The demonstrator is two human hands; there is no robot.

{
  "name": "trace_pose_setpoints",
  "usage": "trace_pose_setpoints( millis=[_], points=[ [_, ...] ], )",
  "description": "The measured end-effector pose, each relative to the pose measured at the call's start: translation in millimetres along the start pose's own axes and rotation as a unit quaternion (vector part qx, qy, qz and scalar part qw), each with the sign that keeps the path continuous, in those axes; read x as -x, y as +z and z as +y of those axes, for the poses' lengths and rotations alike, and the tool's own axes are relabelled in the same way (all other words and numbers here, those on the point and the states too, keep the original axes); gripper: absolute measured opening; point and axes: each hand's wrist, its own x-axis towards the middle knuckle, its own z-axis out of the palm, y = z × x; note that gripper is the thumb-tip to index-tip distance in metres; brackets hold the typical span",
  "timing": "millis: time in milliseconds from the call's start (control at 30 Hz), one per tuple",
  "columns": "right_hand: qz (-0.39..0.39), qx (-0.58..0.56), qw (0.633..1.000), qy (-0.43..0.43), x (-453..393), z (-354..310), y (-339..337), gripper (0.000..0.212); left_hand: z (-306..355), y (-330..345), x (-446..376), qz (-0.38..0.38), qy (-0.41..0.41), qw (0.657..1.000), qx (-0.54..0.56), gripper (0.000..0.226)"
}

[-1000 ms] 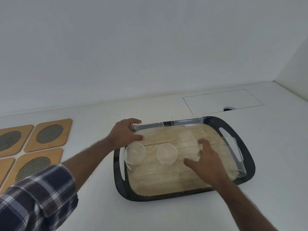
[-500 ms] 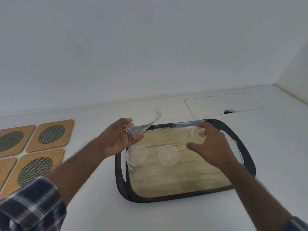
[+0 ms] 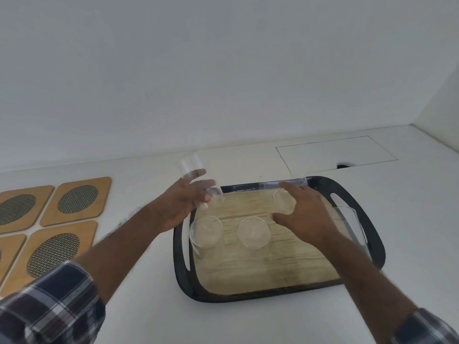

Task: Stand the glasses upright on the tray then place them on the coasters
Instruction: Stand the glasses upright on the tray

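A black-rimmed tray (image 3: 372, 244) with a wooden floor sits on the white counter. Two clear glasses stand upright on its left half, one (image 3: 205, 232) near the left handle and one (image 3: 253, 232) beside it. My left hand (image 3: 181, 207) holds a third glass (image 3: 196, 180), tilted, above the tray's back-left corner. My right hand (image 3: 305, 217) grips another glass (image 3: 282, 201) between thumb and fingers near the back of the tray. One glass (image 3: 285, 183) lies along the back rim and one (image 3: 352, 227) lies by the right handle. Several wooden coasters (image 3: 74, 201) with mesh ovals lie at the left.
The counter meets a white wall at the back and a side wall at the far right. A rectangular hatch outline (image 3: 335, 151) with a small dark hole (image 3: 344, 166) lies behind the tray. Bare counter lies between the coasters and the tray.
My left hand lifted a glass off the tray's back-left rim and turned it toward upright. My right hand moved from the tray's middle to the back and took hold of a glass.
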Motion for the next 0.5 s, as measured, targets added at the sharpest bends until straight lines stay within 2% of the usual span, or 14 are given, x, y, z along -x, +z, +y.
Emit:
trace_pose_setpoints(
  millis=[167,300,400,500],
  points=[
    [-0.001,-0.004,1.000,-0.016,-0.4,2.3,1.8,0.084,-4.6,6.8,-4.5,0.066,0.034,0.984,-0.159,0.075],
    [-0.005,-0.017,1.000,-0.018,0.4,4.5,2.0,0.089,-14.5,4.3,-9.2,0.079,0.053,0.976,-0.195,0.077],
    [-0.006,-0.043,0.999,-0.019,2.8,7.2,1.3,0.092,-19.3,5.4,-11.0,0.112,0.081,0.944,-0.298,0.080],
    [0.003,-0.067,0.997,-0.023,4.8,9.4,1.4,0.094,-20.6,7.3,-12.4,0.125,0.093,0.923,-0.353,0.084]
  ],
)
